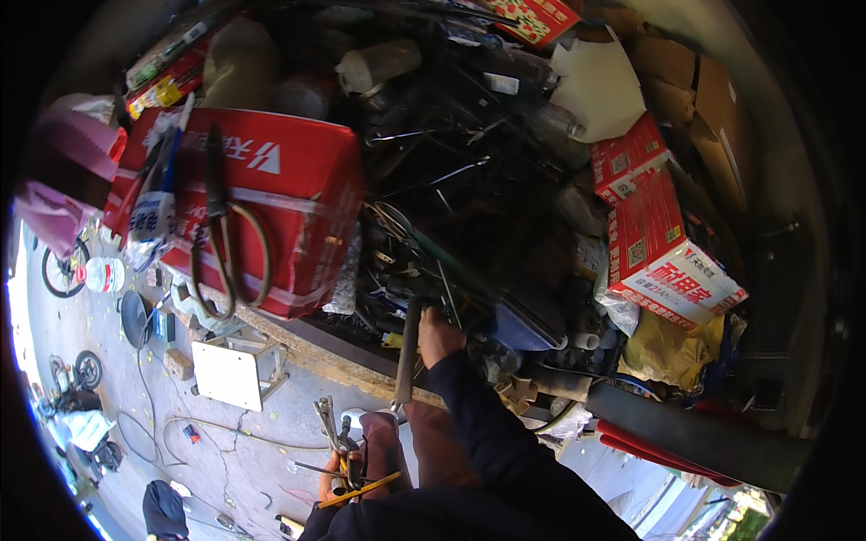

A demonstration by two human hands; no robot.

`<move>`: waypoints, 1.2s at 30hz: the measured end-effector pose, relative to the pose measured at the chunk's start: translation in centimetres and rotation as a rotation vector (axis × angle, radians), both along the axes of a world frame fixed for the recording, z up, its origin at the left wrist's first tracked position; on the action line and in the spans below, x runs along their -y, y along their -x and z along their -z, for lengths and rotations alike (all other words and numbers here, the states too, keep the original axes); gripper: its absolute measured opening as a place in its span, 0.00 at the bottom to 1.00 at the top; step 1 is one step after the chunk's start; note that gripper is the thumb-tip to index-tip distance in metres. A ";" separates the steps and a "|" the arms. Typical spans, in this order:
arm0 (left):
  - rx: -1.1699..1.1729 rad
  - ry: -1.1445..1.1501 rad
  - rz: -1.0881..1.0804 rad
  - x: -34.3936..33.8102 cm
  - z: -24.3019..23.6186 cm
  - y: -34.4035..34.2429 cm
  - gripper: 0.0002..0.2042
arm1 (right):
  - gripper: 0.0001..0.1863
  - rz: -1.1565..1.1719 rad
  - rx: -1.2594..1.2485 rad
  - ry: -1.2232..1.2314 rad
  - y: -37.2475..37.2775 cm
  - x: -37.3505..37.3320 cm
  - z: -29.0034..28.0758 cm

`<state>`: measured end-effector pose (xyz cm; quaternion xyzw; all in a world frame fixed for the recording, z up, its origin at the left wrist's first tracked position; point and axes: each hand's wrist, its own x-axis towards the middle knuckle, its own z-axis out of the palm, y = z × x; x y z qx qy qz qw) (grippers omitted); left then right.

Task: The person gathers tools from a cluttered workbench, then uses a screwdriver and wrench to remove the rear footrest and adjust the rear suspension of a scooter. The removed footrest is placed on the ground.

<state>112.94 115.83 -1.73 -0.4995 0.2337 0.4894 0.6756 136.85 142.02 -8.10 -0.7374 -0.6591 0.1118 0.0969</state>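
My right hand (439,336) reaches into a dark heap of tools and parts, its fingers curled down and partly hidden. What they close on, if anything, I cannot make out. Just left of that hand stands a worn grey-brown bar (409,353); whether the hand touches it, the view does not show. Low in front of my body, my left hand (328,478) is closed around a bunch of metal hand tools (341,442). Among them are long steel shafts and a thin yellow-orange rod (365,489). The palm is mostly hidden by the tools.
A big red carton (316,167) with pliers (216,203) on top sits left of the heap. Smaller red-and-white cartons (672,261) stand at the right. Below the wooden ledge (311,347) are a white-topped stool (227,374) and a hose (234,428) on the concrete floor.
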 end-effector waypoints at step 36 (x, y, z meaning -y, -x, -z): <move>-0.094 -0.067 -0.474 16.4 -2.0 10.7 0.10 | 0.12 0.045 -0.014 -0.245 -12.1 2.7 -17.4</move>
